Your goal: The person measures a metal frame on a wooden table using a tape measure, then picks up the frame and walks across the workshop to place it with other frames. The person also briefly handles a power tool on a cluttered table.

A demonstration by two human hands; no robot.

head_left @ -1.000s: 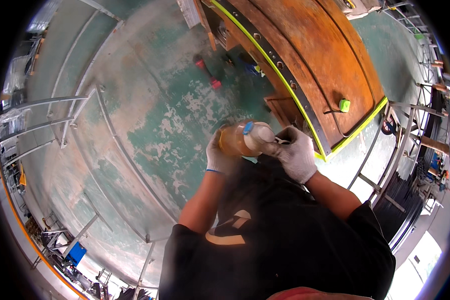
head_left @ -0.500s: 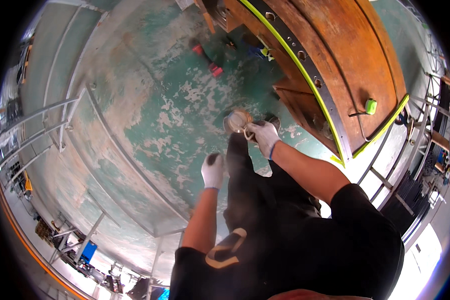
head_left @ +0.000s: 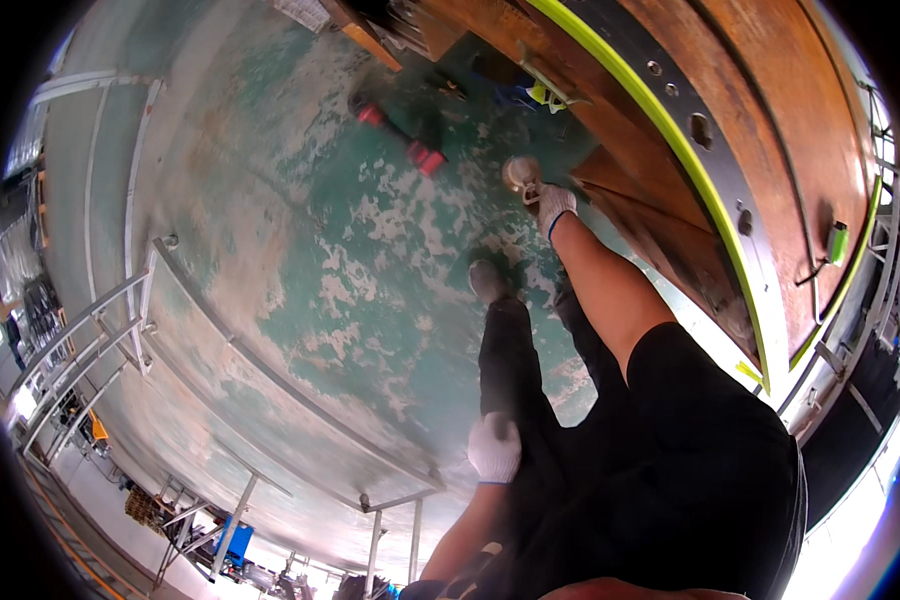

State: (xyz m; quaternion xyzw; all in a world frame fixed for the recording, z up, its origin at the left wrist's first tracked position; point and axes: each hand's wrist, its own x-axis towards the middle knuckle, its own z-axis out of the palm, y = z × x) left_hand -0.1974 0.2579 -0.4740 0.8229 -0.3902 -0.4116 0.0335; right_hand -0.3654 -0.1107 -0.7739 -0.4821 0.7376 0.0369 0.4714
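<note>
My right hand [head_left: 553, 207], in a white glove, reaches forward and is closed around the handle of a cup [head_left: 520, 174]. The cup looks pale and round, and I see it from above over the green floor, beside the wooden structure [head_left: 640, 200]. What is inside the cup is too blurred to tell. My left hand [head_left: 494, 450], also in a white glove, is low beside my left thigh. Its fingers are curled, a dark patch shows on top, and what it holds, if anything, is hidden.
A curved brown wooden structure with a black strip and yellow-green edging [head_left: 670, 140] rises at the right. A small green device [head_left: 837, 243] sits on it. Ahead on the worn green floor lies a red and black tool [head_left: 400, 135]. Metal railings [head_left: 240, 345] run along the left.
My right hand has carried the cup forward, away from my body. My left hand has dropped back beside my thigh. The view has shifted, and one foot now shows ahead of my left leg.
</note>
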